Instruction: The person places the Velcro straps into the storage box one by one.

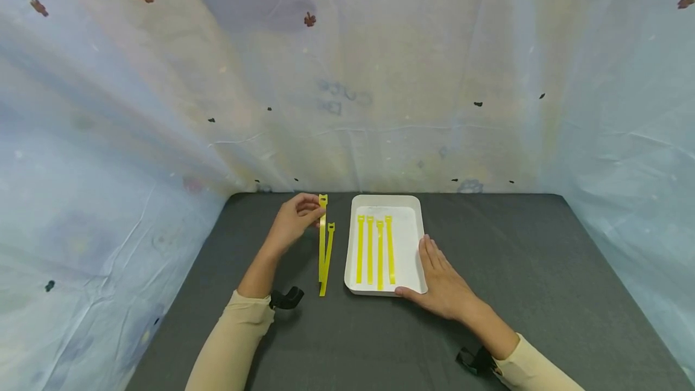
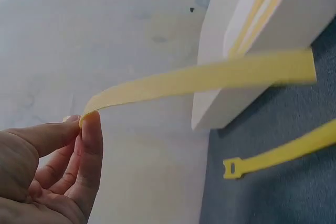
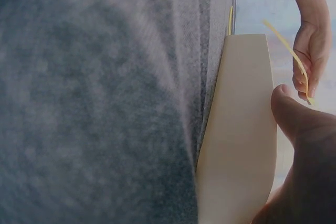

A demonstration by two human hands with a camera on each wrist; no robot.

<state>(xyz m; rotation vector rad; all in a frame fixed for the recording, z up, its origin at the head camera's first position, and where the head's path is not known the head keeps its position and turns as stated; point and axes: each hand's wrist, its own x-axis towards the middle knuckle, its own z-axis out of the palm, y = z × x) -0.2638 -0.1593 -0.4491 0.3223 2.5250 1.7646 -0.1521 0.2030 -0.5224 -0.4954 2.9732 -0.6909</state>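
My left hand [image 1: 295, 219] pinches a yellow hook-and-loop cable tie [image 2: 210, 80] near its slotted head, between thumb and fingers. The strap hangs off the table in the head view and bends away from the fingertips in the left wrist view. Just beneath lies a second yellow cable tie [image 2: 283, 153] on the dark cloth. Several yellow cable ties [image 1: 370, 252] lie lengthwise, side by side, in a white tray [image 1: 385, 201]. At the tray's near right corner, my right hand [image 1: 445, 288] rests with straight fingers along the right side and its thumb at the front rim.
A dark grey cloth [image 1: 516, 258] covers the table around the tray. Behind it and at both sides hangs a pale patterned curtain [image 1: 380, 77]. Black wrist mounts [image 1: 288, 298] stick out at both cuffs.
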